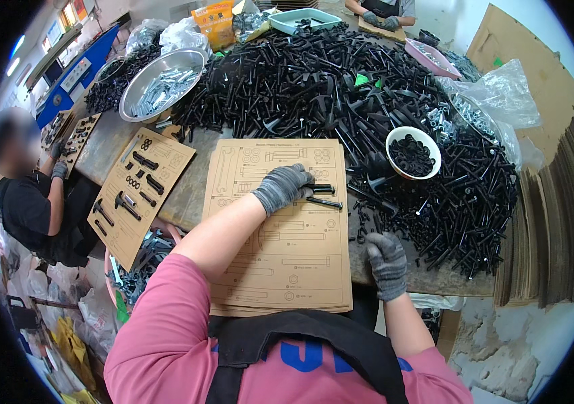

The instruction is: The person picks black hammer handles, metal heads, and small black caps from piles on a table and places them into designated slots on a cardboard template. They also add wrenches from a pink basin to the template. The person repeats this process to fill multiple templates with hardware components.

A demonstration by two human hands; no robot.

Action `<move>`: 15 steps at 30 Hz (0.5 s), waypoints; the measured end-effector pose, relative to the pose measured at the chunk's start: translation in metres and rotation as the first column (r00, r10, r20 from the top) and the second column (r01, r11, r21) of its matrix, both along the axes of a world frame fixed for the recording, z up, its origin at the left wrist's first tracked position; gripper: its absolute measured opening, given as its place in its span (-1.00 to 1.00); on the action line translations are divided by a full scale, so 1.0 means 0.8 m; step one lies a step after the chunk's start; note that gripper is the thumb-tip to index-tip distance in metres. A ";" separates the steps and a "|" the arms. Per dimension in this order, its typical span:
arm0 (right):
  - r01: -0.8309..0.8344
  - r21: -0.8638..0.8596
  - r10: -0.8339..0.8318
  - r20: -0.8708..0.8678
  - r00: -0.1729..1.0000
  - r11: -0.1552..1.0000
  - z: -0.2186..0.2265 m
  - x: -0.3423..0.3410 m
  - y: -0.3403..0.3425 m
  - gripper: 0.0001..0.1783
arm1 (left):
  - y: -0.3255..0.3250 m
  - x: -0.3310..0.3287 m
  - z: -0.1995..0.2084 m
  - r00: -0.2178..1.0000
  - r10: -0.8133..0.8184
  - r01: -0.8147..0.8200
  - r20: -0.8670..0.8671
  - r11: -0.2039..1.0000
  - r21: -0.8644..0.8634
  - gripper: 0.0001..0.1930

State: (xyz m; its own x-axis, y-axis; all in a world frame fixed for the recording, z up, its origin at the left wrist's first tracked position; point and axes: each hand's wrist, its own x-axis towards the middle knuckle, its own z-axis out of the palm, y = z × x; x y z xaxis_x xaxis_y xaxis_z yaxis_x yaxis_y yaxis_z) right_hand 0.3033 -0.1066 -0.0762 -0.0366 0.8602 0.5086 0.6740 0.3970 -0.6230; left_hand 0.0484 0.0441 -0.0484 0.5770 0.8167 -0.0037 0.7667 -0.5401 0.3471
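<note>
A stack of brown cardboard sheets [293, 249] printed with hardware outlines lies in front of me. My left hand [283, 187], in a grey striped glove, is over its upper part. Its fingers are curled about black bolts [322, 189] that stick out to the right; another black bolt [325, 202] slants just below them, close to the fingertips. By the table's front edge, to the right of the stack, my right hand [388, 266] is gloved too, its fingers bent inward. Whatever those fingers hold, if anything, is hidden. Small black screws [367, 225] lie just beyond it.
A large heap of black bolts [266, 87] covers the table's far side. On it stands a white bowl [394, 138] of black nuts. A steel basin [125, 108] holds silvery bolts. Left lies a filled cardboard sheet [115, 232]; cardboard stacks [549, 222] stand right. Two co-workers sit nearby.
</note>
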 end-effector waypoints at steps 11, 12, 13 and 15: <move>0.038 0.002 -0.037 -0.135 0.990 0.999 -0.038 0.011 -0.040 -0.80 | -0.024 0.001 0.005 0.970 -0.018 -0.029 0.241 0.982 0.189 -0.68; 0.036 0.018 -0.034 -0.109 0.994 0.999 -0.036 0.010 -0.040 -0.80 | -0.032 0.005 0.005 0.947 -0.138 0.072 0.290 0.971 0.227 -0.72; 0.034 0.035 -0.031 -0.082 0.996 0.999 -0.035 0.010 -0.040 -0.80 | -0.039 0.013 0.002 0.980 -0.115 0.083 0.163 0.978 0.191 -0.75; 0.001 -0.057 -0.009 -0.133 0.991 0.998 -0.041 0.012 -0.042 -0.80 | -0.044 0.025 -0.005 0.997 -0.063 0.071 -0.053 0.984 0.164 -0.80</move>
State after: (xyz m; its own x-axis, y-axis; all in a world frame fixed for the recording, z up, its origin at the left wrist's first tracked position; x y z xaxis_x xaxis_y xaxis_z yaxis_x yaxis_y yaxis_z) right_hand 0.3128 -0.1402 -0.1092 0.0328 0.8876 0.4594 0.5852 0.3555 -0.7288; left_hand 0.0684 0.0089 -0.0523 0.6330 0.7677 0.0992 0.7402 -0.6378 0.2128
